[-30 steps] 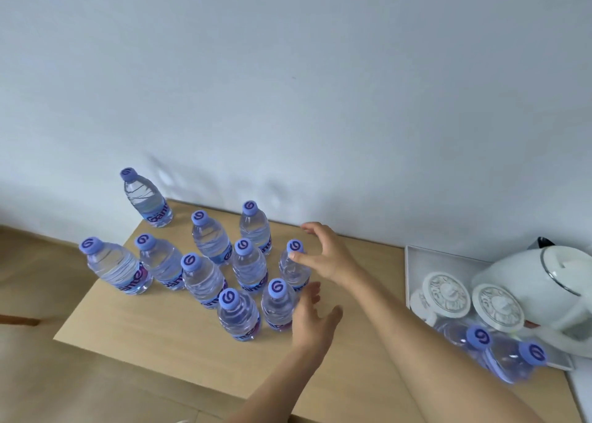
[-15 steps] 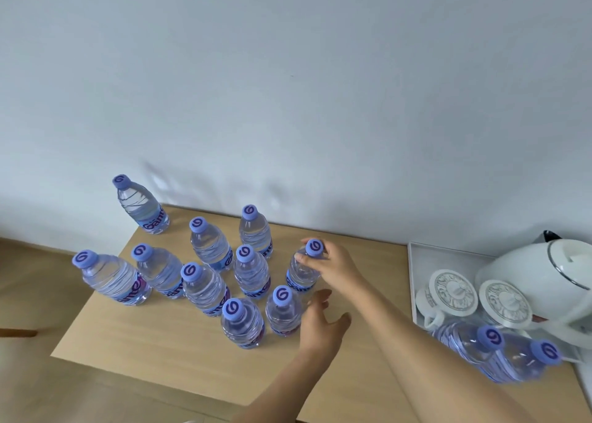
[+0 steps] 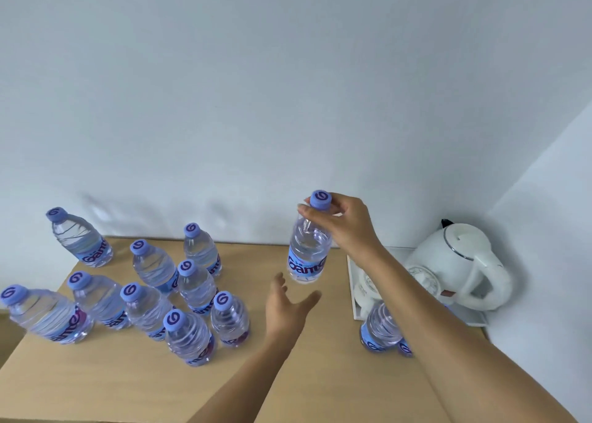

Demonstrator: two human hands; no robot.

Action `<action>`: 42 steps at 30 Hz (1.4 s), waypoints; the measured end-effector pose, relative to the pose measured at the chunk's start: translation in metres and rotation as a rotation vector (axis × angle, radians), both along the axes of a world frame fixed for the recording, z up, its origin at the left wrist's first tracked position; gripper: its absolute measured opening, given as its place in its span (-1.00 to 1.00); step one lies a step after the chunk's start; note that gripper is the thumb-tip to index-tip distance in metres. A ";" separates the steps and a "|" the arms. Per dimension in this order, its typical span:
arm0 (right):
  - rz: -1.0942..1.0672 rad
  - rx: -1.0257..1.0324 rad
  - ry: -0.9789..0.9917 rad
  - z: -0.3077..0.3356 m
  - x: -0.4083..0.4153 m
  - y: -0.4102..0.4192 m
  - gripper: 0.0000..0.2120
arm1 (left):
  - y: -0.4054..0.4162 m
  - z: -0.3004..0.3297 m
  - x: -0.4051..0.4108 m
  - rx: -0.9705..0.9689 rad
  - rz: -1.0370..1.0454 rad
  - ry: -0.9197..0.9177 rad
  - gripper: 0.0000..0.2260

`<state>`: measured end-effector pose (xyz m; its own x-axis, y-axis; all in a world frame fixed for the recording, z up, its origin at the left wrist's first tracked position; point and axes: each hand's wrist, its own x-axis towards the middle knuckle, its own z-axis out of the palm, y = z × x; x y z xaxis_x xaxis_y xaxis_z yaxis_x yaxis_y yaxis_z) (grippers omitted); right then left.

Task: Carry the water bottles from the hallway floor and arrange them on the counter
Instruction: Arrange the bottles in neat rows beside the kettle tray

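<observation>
My right hand [image 3: 344, 227] grips a clear water bottle [image 3: 308, 249] by its neck, just under the purple cap, and holds it upright above the wooden counter [image 3: 288, 384]. My left hand [image 3: 286, 307] hovers open below and left of that bottle, fingers spread, touching nothing. Several more purple-capped bottles [image 3: 195, 336] stand in a cluster on the counter's left half. Another bottle [image 3: 379, 326] stands by the tray, partly hidden by my right forearm.
A white electric kettle [image 3: 458, 262] sits on a white tray [image 3: 355, 297] in the right corner, with white lidded cups [image 3: 423, 278] beside it. Walls close off the back and right. The counter's left edge [image 3: 19, 349] drops to a tan floor.
My right hand has lifted the gripped bottle up off the counter and to the right, away from the cluster. My left hand has drawn slightly right, still open.
</observation>
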<state>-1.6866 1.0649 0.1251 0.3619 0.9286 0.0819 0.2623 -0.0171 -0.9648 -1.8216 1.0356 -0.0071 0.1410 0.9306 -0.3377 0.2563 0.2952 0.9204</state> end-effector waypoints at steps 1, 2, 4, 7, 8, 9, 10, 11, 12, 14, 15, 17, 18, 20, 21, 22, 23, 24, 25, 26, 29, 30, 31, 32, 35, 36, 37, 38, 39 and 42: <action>-0.001 0.012 -0.005 0.009 0.003 -0.005 -0.74 | 0.001 0.009 0.003 0.035 -0.021 -0.042 -0.23; -0.007 0.024 -0.003 0.017 0.007 -0.012 -0.71 | 0.001 0.019 0.008 0.072 -0.053 -0.103 -0.26; -0.017 0.048 0.020 0.034 0.011 -0.024 -0.64 | -0.002 0.040 0.015 0.140 -0.133 -0.259 -0.35; -0.029 0.092 0.055 0.057 0.016 -0.039 -0.65 | -0.008 0.066 0.024 0.233 -0.233 -0.364 -0.38; -0.031 0.109 0.072 0.065 0.017 -0.043 -0.68 | -0.011 0.075 0.026 0.253 -0.232 -0.375 -0.39; -0.039 0.122 0.094 0.073 0.018 -0.047 -0.70 | -0.015 0.082 0.028 0.273 -0.214 -0.384 -0.42; -0.051 0.131 0.121 0.081 0.019 -0.051 -0.72 | -0.018 0.089 0.030 0.292 -0.188 -0.393 -0.45; -0.063 0.135 0.150 0.088 0.020 -0.053 -0.71 | -0.021 0.096 0.032 0.313 -0.164 -0.403 -0.47; -0.073 0.138 0.178 0.094 0.019 -0.056 -0.68 | -0.024 0.103 0.034 0.342 -0.145 -0.408 -0.48; -0.087 0.156 0.208 0.105 0.016 -0.062 -0.66 | -0.029 0.117 0.040 0.405 -0.106 -0.406 -0.48; -0.098 0.175 0.201 0.108 0.013 -0.064 -0.67 | -0.032 0.123 0.042 0.429 -0.091 -0.407 -0.48; -0.135 0.228 0.179 0.114 0.010 -0.067 -0.72 | -0.036 0.135 0.046 0.453 -0.094 -0.418 -0.46; -0.153 0.252 0.177 0.116 0.010 -0.069 -0.75 | -0.037 0.139 0.046 0.457 -0.116 -0.416 -0.45; -0.155 0.281 0.166 0.122 0.012 -0.072 -0.82 | -0.039 0.147 0.045 0.460 -0.178 -0.386 -0.44; -0.140 0.283 0.159 0.125 0.014 -0.073 -0.83 | -0.039 0.151 0.044 0.454 -0.215 -0.376 -0.44; -0.124 0.283 0.158 0.127 0.016 -0.075 -0.84 | -0.039 0.154 0.043 0.442 -0.255 -0.376 -0.44; -0.111 0.282 0.165 0.129 0.018 -0.076 -0.84 | -0.038 0.156 0.041 0.426 -0.295 -0.382 -0.44; -0.099 0.277 0.172 0.130 0.020 -0.077 -0.85 | -0.037 0.159 0.040 0.408 -0.333 -0.390 -0.45; -0.088 0.267 0.175 0.130 0.021 -0.078 -0.86 | -0.037 0.161 0.039 0.390 -0.365 -0.394 -0.47; -0.074 0.252 0.172 0.131 0.022 -0.079 -0.87 | -0.036 0.163 0.039 0.374 -0.391 -0.396 -0.49; -0.015 0.192 0.141 0.133 0.026 -0.081 -0.79 | -0.036 0.167 0.035 0.339 -0.434 -0.405 -0.54; 0.013 0.171 0.128 0.134 0.027 -0.082 -0.74 | -0.035 0.168 0.034 0.329 -0.447 -0.410 -0.56; 0.044 0.154 0.121 0.136 0.029 -0.083 -0.70 | -0.034 0.170 0.032 0.316 -0.463 -0.416 -0.57; 0.074 0.142 0.124 0.138 0.031 -0.085 -0.67 | -0.034 0.171 0.031 0.299 -0.484 -0.428 -0.57; 0.117 0.149 0.190 0.140 0.036 -0.088 -0.71 | -0.032 0.176 0.029 0.245 -0.570 -0.462 -0.56; 0.107 0.160 0.212 0.139 0.036 -0.089 -0.74 | -0.032 0.177 0.030 0.232 -0.594 -0.468 -0.55; 0.091 0.171 0.230 0.138 0.037 -0.089 -0.76 | -0.033 0.177 0.032 0.221 -0.611 -0.475 -0.55; 0.077 0.181 0.240 0.137 0.037 -0.089 -0.78 | -0.034 0.177 0.033 0.214 -0.621 -0.480 -0.54; 0.068 0.185 0.243 0.135 0.038 -0.089 -0.79 | -0.034 0.176 0.035 0.208 -0.629 -0.484 -0.54; 0.049 0.188 0.251 0.132 0.042 -0.093 -0.79 | -0.037 0.174 0.038 0.195 -0.658 -0.483 -0.53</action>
